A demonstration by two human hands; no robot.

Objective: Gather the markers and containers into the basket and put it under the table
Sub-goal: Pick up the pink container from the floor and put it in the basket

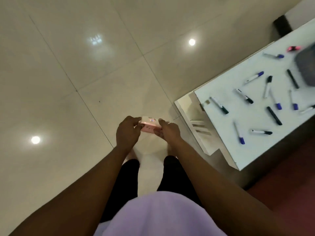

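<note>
Desk [226,92], white top, sits to the right of and beyond the right hand [167,132], well apart from it. Grey basket [306,68] is at the desk's far right edge, mostly cut off by the frame and blurred; looks like a rigid shell, so grab the rim with 2 hands once it is loaded.

About 12 markers [274,115] lie scattered flat on the desk, none in the basket as far as I can see. Light, stiff, round barrels, likely to roll; pinch mid-barrel or sweep several together. A pink item [294,48] near the basket is too blurred to identify.

Pink box [150,126], small, with a label on top, is held over the floor between both hands. Left hand [127,132] has fingers curled on its left end, right hand grips the right end. Probably 1 of the containers: light, stiff, smooth; end grip looks secure.
</note>
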